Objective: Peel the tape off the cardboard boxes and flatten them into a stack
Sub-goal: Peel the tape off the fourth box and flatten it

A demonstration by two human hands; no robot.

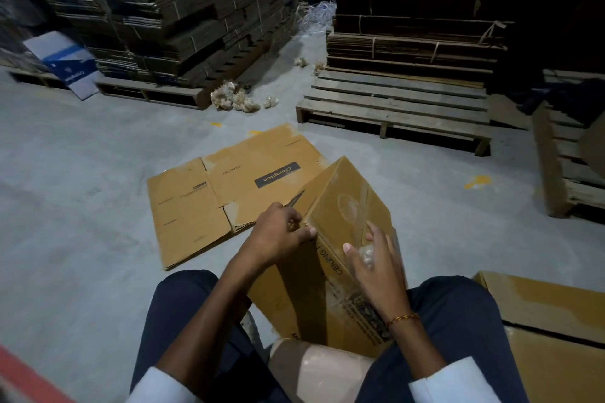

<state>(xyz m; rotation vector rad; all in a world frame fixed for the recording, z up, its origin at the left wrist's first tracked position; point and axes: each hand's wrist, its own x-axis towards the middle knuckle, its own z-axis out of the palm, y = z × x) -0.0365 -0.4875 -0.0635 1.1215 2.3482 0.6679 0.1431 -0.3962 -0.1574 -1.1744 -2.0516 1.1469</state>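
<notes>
A brown cardboard box (340, 206) stands tilted between my knees, one corner pointing up. My left hand (278, 232) grips the box's near top corner, fingers curled over the edge. My right hand (373, 258) holds a crumpled wad of clear tape (366, 253) against the box's right face, where clear tape still clings. On the floor just beyond lies a flattened box (209, 203) with a dark printed label, on top of at least one more flat sheet.
Another brown box (550, 321) sits at my right knee. Wooden pallets (399, 108) and tall stacks of bundled flat cardboard (196, 10) stand behind. Balls of crumpled tape (235, 98) lie on the grey floor between the pallets. A blue-and-white carton (65, 62) leans at left.
</notes>
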